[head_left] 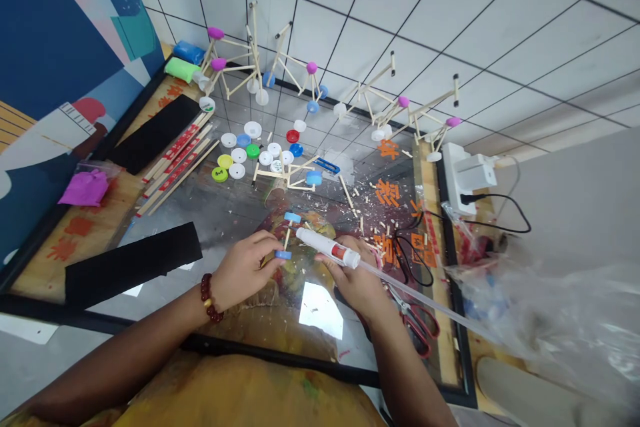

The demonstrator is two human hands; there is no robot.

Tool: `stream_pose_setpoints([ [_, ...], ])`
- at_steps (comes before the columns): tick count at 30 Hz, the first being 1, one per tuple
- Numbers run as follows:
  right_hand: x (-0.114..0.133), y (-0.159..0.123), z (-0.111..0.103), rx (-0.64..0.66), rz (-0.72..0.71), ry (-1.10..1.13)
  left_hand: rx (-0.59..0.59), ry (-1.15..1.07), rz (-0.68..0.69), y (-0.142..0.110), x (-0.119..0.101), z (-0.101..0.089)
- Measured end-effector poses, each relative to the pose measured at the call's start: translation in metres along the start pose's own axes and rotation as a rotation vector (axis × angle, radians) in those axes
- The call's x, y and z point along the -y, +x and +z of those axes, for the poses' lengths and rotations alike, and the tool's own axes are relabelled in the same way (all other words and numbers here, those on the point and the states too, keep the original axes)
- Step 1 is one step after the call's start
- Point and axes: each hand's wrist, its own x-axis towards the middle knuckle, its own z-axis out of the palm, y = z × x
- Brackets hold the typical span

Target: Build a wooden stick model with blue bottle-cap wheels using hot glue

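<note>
On a glass-topped table (pixel 220 227), near edge: left hand (pixel 245 270), with a red bead bracelet (pixel 207 297) at the wrist, fingers together and clamped on a short wooden stick (pixel 287 235) carrying a blue bottle cap (pixel 283 255) at each end. Right hand (pixel 353 277), fingers closed around a white glue applicator (pixel 325 247) with a red label, its long clear rod (pixel 425 297) running toward the lower right. Applicator tip and capped stick sit just beside each other, the pair held above the table. Below the right hand, red-handled scissors (pixel 415 323). Beyond the hands, scattered wood offcuts (pixel 380 227) and a black cable (pixel 410 253). Centre, a stick frame (pixel 285 175) lying on the glass, near a group of loose bottle caps (pixel 250 153) in white, green, yellow, blue and red. Left side, bundled wooden sticks (pixel 175 167), two black strips (pixel 133 263) and a purple bag (pixel 85 187). Far edge, a row of stick models (pixel 300 80) with purple tops, plus blue and green rolls (pixel 180 60). Right side, a white power strip (pixel 465 170) and a clear plastic bag (pixel 550 307).
</note>
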Motion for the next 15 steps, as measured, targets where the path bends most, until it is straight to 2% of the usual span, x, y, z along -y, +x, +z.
stream_pose_setpoints([
  [6, -0.0016, -0.0021, -0.0006, -0.021, 0.018, 0.000, -0.005, 0.001, 0.007, -0.0002, 0.0005, 0.0011],
  [15, -0.0050, -0.0043, -0.0067, 0.031, 0.012, 0.162, -0.016, 0.001, 0.010, -0.0005, -0.0001, 0.0018],
])
